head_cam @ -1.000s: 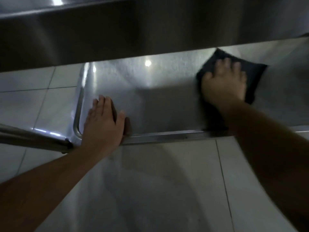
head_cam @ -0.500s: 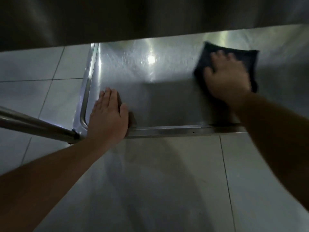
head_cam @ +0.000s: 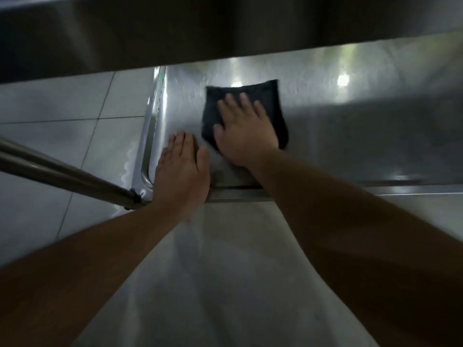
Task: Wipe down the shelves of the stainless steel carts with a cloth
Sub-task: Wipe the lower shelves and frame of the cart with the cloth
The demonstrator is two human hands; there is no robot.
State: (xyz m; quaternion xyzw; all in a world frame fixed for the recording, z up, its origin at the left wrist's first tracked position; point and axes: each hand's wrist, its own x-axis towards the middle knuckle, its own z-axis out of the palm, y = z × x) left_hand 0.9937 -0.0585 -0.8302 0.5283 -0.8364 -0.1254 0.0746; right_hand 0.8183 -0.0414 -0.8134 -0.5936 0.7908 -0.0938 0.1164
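Note:
I look down at the lower steel shelf [head_cam: 363, 136] of a cart. A dark folded cloth [head_cam: 269, 96] lies flat on it near its left end. My right hand [head_cam: 246, 131] presses on the cloth with fingers spread. My left hand [head_cam: 181, 169] rests flat on the shelf's front left corner, fingers together, just left of the cloth and holding nothing. The back of the shelf is hidden under the upper shelf [head_cam: 225, 28].
The upper shelf's front edge overhangs the top of the view. A steel cart leg or tube [head_cam: 62, 175] slants in from the left to the shelf corner. Pale tiled floor [head_cam: 62, 116] lies left of and below the cart.
My right hand has slid the cloth leftward along the shelf, from its right part to next to my left hand. The left hand has stayed on the corner.

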